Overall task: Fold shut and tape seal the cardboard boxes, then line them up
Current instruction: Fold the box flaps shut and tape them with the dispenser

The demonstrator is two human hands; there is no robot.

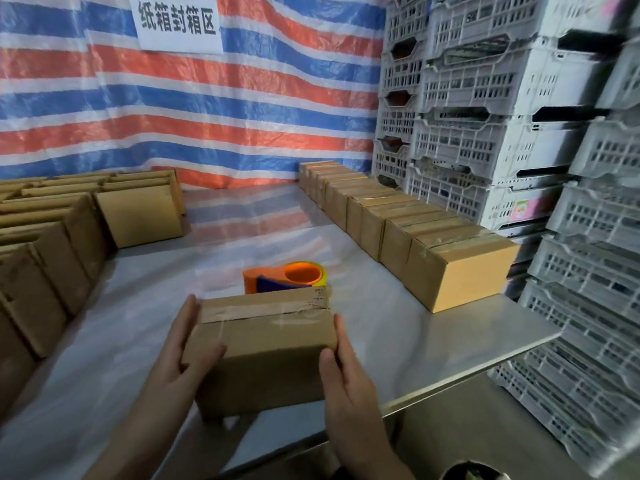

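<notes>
Matt cardboard box point(263, 355), glossy tape strip point(263, 311), shiny steel table point(485, 337).

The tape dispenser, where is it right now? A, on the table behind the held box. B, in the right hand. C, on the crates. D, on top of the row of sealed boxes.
A: the orange tape dispenser sits on the table just beyond the box, which the left hand and right hand clasp by its sides.
</notes>
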